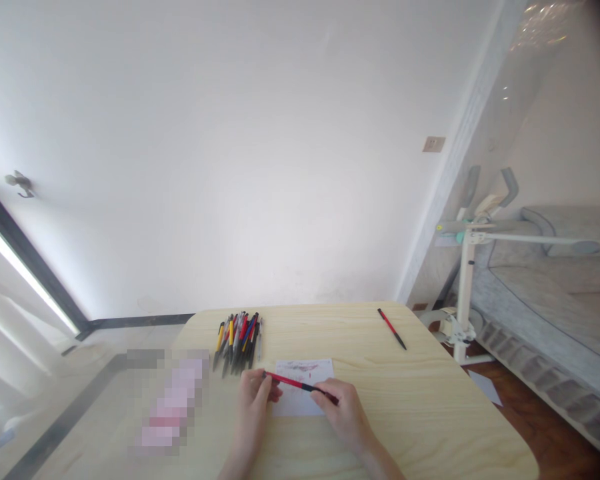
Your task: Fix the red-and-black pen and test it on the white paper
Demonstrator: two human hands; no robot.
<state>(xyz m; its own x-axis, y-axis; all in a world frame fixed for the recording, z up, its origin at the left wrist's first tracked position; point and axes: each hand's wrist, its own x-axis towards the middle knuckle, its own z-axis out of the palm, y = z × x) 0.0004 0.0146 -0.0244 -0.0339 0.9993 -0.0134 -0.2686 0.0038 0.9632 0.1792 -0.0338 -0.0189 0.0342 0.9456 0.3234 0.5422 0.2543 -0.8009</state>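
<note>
A red pen with black ends point(293, 381) is held level between my two hands, above a white sheet of paper point(297, 405). My left hand point(257, 392) pinches its left end. Around the black right end, the fingers of my right hand point(344, 405) are closed. Red and dark marks show on the upper part of the paper. Beyond my left hand lies a bunch of pens point(237, 340) in yellow, red, blue, black and clear. Another red and black pen point(393, 329) lies by itself at the far right of the table.
The light wooden table point(430, 413) has rounded corners and stands near a white wall point(280, 167). At the right are white exercise equipment point(466, 293) and a grey sofa point(530, 280). A pixelated pink patch covers the left side.
</note>
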